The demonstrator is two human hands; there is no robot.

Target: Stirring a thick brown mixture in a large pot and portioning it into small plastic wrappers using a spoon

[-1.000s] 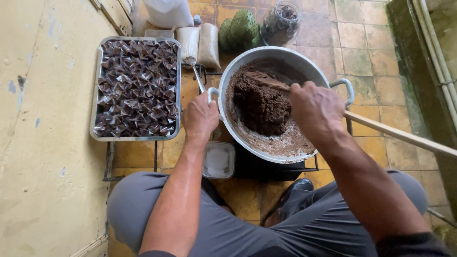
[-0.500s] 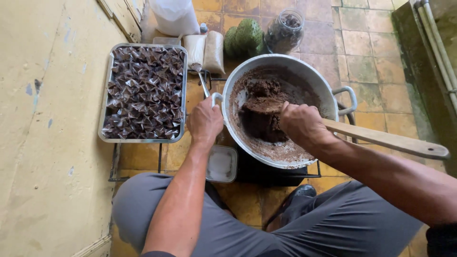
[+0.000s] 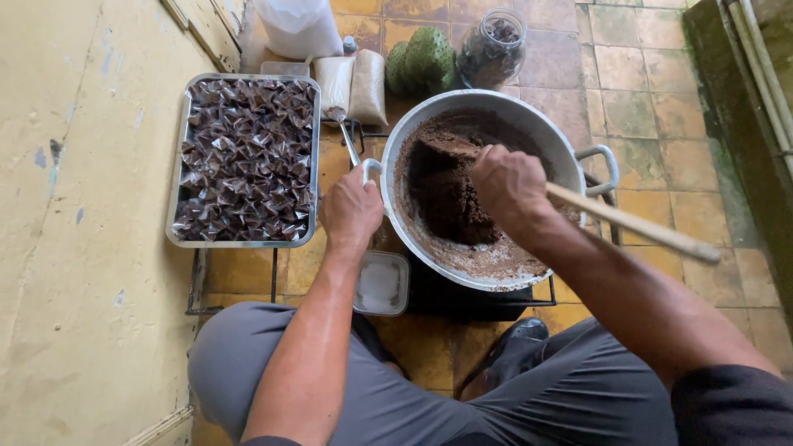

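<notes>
The metal pot [image 3: 487,186] is steadied at its near handle by the closed left hand [image 3: 351,211], while the wooden paddle [image 3: 628,221] is gripped in the right hand's [image 3: 508,186] fist, its end buried in the brown mass [image 3: 446,194] just ahead.

The big pot [image 3: 570,140] is bare metal with a dull brushed sheen, and its inside wall is smeared with a rough, crumbly matt brown paste [image 3: 446,194]. The stirring paddle [image 3: 636,225] is plain pale wood, unvarnished by the look of it. The tray [image 3: 177,177] on the left is shiny sheet metal, packed with little wrapped pieces [image 3: 244,161] in glossy, crinkly dark film. The jar [image 3: 493,45] at the back is clear and glossy. The floor tiles [image 3: 661,83] are matt, worn and stained, and the wall [image 3: 74,248] is chalky yellow paint, chipped in spots.
</notes>
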